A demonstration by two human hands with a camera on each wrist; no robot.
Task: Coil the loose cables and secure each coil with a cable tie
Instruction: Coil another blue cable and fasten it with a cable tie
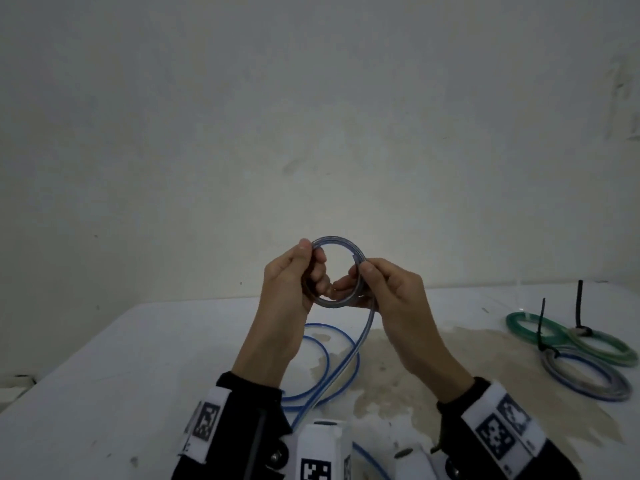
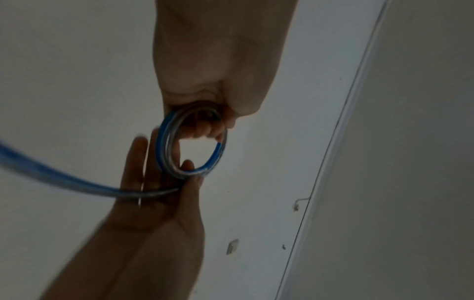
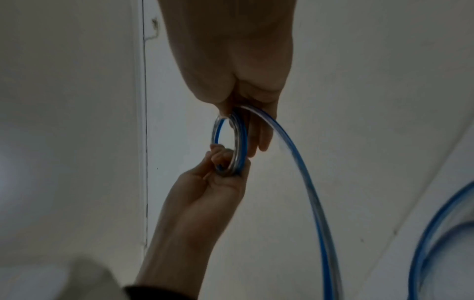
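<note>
A clear cable with a blue stripe is wound into a small coil held up above the white table. My left hand grips the coil's left side, fingers curled through the ring. My right hand pinches the coil's right side between thumb and fingers. The loose rest of the cable runs down from the right hand to loops lying on the table. In the right wrist view the tail arcs away to the right.
Three finished coils lie at the table's right: a dark green one, a pale green one and a grey-blue one, with black cable ties sticking up. A brownish stain marks the tabletop. A white wall stands behind.
</note>
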